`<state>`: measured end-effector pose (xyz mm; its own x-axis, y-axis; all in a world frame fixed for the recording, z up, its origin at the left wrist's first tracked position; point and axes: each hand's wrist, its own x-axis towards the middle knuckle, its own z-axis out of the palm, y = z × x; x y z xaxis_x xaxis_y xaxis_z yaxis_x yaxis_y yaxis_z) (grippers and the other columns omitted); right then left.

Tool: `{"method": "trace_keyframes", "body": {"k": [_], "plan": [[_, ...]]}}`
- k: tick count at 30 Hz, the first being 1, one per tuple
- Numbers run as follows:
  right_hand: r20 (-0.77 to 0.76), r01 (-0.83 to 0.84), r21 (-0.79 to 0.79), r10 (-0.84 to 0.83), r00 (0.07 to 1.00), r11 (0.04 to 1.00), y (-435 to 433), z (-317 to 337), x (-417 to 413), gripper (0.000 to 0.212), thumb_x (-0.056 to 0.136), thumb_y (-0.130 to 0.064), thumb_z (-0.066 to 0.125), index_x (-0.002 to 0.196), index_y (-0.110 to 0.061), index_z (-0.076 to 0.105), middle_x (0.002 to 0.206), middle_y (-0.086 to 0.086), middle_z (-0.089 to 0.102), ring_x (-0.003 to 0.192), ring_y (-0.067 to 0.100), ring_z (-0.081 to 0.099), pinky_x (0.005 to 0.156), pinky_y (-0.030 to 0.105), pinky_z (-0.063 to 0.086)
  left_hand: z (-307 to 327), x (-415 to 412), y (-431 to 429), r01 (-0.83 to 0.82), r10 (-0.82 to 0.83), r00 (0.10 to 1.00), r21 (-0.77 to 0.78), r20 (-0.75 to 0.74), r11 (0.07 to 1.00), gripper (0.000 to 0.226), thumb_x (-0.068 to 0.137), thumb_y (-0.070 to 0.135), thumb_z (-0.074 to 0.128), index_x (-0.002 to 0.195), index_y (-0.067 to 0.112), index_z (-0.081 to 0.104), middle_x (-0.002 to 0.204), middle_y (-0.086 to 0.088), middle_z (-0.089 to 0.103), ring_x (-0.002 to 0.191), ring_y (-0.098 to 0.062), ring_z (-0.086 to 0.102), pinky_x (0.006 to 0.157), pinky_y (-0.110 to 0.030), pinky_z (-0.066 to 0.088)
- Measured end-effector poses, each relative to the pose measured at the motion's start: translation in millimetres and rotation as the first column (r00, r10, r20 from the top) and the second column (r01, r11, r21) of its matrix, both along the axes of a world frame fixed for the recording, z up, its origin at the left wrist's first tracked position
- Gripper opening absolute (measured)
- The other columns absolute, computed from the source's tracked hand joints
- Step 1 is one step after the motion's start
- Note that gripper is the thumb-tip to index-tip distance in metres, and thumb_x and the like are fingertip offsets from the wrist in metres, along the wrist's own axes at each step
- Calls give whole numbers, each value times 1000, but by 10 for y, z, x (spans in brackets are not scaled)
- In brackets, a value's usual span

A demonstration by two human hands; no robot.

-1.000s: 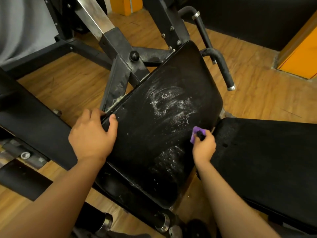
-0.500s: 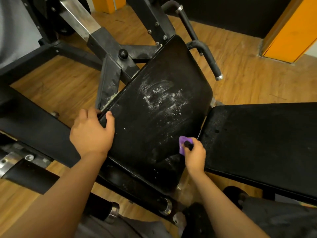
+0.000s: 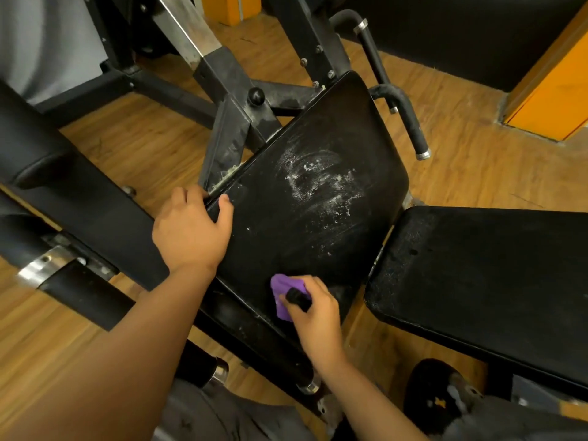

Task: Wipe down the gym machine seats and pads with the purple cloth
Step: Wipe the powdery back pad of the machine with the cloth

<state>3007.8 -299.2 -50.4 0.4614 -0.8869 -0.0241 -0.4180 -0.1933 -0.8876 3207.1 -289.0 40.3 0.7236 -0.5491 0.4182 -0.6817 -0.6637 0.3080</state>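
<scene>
A black tilted seat pad (image 3: pixel 305 198) fills the middle of the view, with white smears across its upper centre. My left hand (image 3: pixel 191 230) grips its left edge, thumb on top of the pad. My right hand (image 3: pixel 313 310) presses a bunched purple cloth (image 3: pixel 284 292) onto the pad's lower near end; a small black object sits between its fingers. A second black pad (image 3: pixel 483 268) lies flat at the right, speckled with dust.
A long black pad (image 3: pixel 63 198) runs along the left. The black metal frame (image 3: pixel 232 100) and a foam-gripped handle (image 3: pixel 404 119) stand behind the seat. Wooden floor surrounds everything. An orange post (image 3: pixel 553 90) is at the far right. My dark shoe (image 3: pixel 436 396) is below.
My right hand has slid the purple cloth down and to the left, from the pad's right edge to its lower near end. My left hand has stayed on the left edge.
</scene>
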Motion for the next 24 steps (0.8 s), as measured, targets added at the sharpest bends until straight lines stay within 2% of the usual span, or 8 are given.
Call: {"method": "trace_keyframes", "body": {"k": [2,5,9,12,14,16,21,24], "plan": [[-73,82,61,-77,994,995,-91,-183,-231,19,85,-19,69,102,-25,63,99,-14,63,95,-4,61,81,17,52,2,1,-3,-4,4,1000,9,0,1000,40,95,43,47,104,7,63,97,-15,57,85,-36,57,60,-35,31],[-147,318,153,-296,944,936,-163,-398,-462,17,86,-24,68,101,-20,62,91,-7,65,85,3,65,69,21,54,-3,4,-5,-7,7,1000,19,4,1000,41,95,44,46,104,7,62,98,-15,57,85,-35,57,61,-36,31],[-163,519,224,-493,855,825,-144,-506,-462,20,89,-23,65,107,-13,62,96,1,66,90,14,65,71,25,52,-11,5,-4,-6,6,1000,22,9,1000,42,95,44,45,103,7,62,97,-14,58,85,-34,57,61,-35,32],[-141,608,320,-598,789,727,-86,-471,-449,12,90,-20,63,102,-17,61,93,-2,64,90,15,63,71,23,45,-12,4,-2,-3,3,1000,19,7,1000,42,95,45,45,102,8,62,96,-14,58,85,-34,57,61,-35,31],[-130,601,316,-594,794,734,1,-425,-442,9,89,-17,64,92,-23,58,89,-5,63,89,14,64,72,22,46,-10,3,-4,-1,1,1000,23,7,1000,42,95,45,45,102,7,62,96,-14,58,85,-35,57,62,-36,32],[-87,536,300,-537,839,789,151,-358,-381,17,88,-13,65,88,-28,56,88,-7,64,89,10,65,71,18,47,-7,0,-4,-2,2,1000,28,7,1000,43,96,45,44,103,7,61,97,-15,58,85,-35,56,62,-36,32],[81,244,205,-264,961,948,276,-44,5,11,85,-17,70,93,-22,64,89,-8,67,87,-2,63,77,16,51,-2,-14,-2,-5,5,1000,33,5,999,44,96,45,42,106,6,61,101,-16,58,89,-36,56,65,-37,32],[85,173,209,-194,977,963,272,-17,-6,11,84,-17,70,91,-23,63,89,-8,66,87,-2,63,78,15,51,4,-14,-3,-1,2,1000,34,-6,999,44,96,45,42,106,7,61,101,-16,57,88,-36,56,66,-37,32]]}}
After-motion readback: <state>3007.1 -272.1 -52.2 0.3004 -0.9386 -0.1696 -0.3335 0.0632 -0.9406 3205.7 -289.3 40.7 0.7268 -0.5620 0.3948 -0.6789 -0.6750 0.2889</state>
